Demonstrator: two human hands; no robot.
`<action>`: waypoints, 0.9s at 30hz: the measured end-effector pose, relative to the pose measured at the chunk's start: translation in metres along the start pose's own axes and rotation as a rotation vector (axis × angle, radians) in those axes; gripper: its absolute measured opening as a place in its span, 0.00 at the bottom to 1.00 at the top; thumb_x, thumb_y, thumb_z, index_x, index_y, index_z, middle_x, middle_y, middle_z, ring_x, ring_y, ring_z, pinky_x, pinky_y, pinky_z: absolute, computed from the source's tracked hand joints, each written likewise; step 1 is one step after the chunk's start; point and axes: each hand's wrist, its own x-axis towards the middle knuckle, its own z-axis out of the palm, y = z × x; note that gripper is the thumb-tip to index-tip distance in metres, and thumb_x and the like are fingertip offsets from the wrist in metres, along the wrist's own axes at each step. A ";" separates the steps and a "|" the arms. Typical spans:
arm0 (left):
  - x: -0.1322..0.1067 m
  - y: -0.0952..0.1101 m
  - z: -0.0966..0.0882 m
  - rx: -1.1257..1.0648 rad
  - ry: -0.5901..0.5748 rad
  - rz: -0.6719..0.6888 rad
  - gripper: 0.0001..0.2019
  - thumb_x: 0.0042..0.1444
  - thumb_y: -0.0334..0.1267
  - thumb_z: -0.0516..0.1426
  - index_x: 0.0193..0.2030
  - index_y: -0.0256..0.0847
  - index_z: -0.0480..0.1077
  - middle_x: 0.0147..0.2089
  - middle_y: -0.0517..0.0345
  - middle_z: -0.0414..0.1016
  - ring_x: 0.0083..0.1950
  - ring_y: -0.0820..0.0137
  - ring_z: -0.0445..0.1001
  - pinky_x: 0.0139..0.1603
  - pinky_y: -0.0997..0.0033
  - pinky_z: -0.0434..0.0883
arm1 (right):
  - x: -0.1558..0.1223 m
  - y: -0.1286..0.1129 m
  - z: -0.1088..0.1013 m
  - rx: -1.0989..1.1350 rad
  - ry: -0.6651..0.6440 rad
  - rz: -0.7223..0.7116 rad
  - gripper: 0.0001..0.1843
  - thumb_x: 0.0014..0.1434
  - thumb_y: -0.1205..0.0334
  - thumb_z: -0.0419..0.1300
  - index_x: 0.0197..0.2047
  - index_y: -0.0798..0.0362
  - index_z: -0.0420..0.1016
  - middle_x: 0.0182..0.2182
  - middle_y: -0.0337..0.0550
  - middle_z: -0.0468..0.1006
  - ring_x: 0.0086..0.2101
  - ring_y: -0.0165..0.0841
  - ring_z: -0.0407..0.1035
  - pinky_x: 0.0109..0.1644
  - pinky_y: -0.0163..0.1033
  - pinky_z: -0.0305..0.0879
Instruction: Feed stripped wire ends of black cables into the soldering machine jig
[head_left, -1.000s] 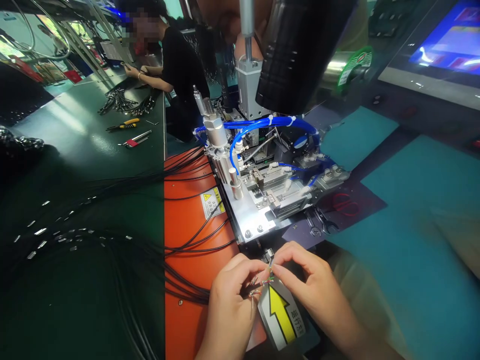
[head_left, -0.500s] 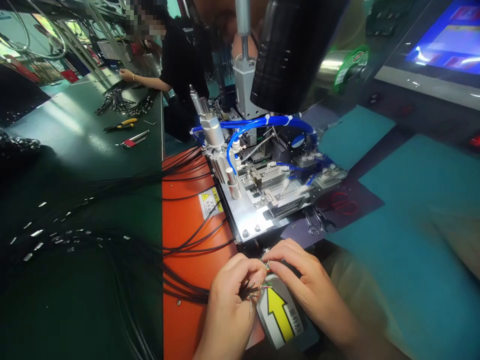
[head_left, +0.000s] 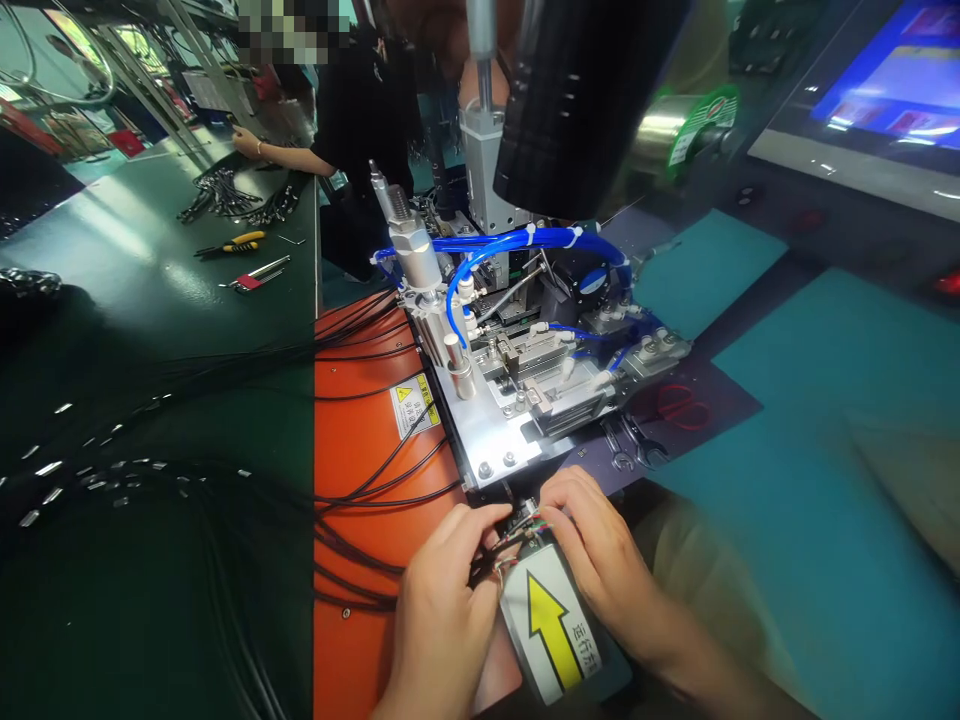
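Observation:
My left hand (head_left: 442, 600) is closed in a pinch on the end of a thin black cable (head_left: 360, 560), whose coloured wire ends (head_left: 517, 535) fan out between my hands. My right hand (head_left: 592, 545) pinches those wire tips at the front edge of the metal fixture (head_left: 495, 440). Both hands rest just above a grey plate with a yellow arrow label (head_left: 551, 625). Several more black cables (head_left: 247, 490) trail off to the left over the orange panel (head_left: 360, 440).
Blue air hoses (head_left: 517, 245) and a silver cylinder (head_left: 409, 245) rise from the machine behind the fixture. Wrenches (head_left: 634, 450) and red scissors (head_left: 679, 405) lie on its right. A co-worker's arm (head_left: 277, 155) works over cables at the far left bench, near yellow pliers (head_left: 232, 243).
Both hands have moved forward with the wire ends, from above the arrow label up to the fixture's front edge. The view has shifted slightly.

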 end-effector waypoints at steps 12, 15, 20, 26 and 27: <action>0.004 -0.019 -0.013 0.176 -0.227 0.054 0.06 0.57 0.30 0.50 0.31 0.42 0.65 0.31 0.60 0.66 0.32 0.71 0.67 0.32 0.75 0.63 | 0.002 0.038 0.009 0.003 0.031 -0.162 0.09 0.61 0.72 0.44 0.33 0.53 0.61 0.29 0.42 0.65 0.32 0.33 0.59 0.37 0.41 0.57; 0.005 -0.017 -0.016 0.206 -0.263 0.150 0.08 0.60 0.31 0.46 0.36 0.42 0.64 0.32 0.59 0.67 0.32 0.71 0.68 0.31 0.75 0.63 | 0.003 0.038 0.007 -0.004 -0.011 -0.157 0.09 0.62 0.72 0.44 0.32 0.53 0.60 0.29 0.41 0.65 0.32 0.34 0.59 0.37 0.41 0.56; 0.009 -0.012 -0.018 0.447 -0.261 0.416 0.19 0.56 0.23 0.41 0.50 0.40 0.63 0.31 0.57 0.69 0.30 0.69 0.70 0.26 0.74 0.64 | 0.006 0.030 0.004 -0.054 -0.077 -0.035 0.10 0.63 0.69 0.43 0.30 0.53 0.58 0.28 0.41 0.64 0.31 0.34 0.58 0.36 0.41 0.54; 0.014 -0.012 -0.016 0.749 -0.356 0.463 0.33 0.47 0.17 0.40 0.59 0.42 0.57 0.28 0.59 0.68 0.25 0.68 0.69 0.21 0.75 0.64 | 0.008 0.018 0.004 -0.036 -0.102 0.151 0.11 0.62 0.65 0.43 0.28 0.52 0.56 0.26 0.40 0.63 0.29 0.33 0.59 0.34 0.38 0.55; 0.015 -0.011 -0.015 0.772 -0.373 0.465 0.34 0.46 0.17 0.41 0.60 0.43 0.55 0.28 0.60 0.68 0.25 0.68 0.69 0.21 0.75 0.64 | 0.009 0.018 0.004 -0.036 -0.101 0.167 0.11 0.62 0.65 0.43 0.27 0.52 0.56 0.25 0.39 0.62 0.28 0.32 0.59 0.33 0.37 0.55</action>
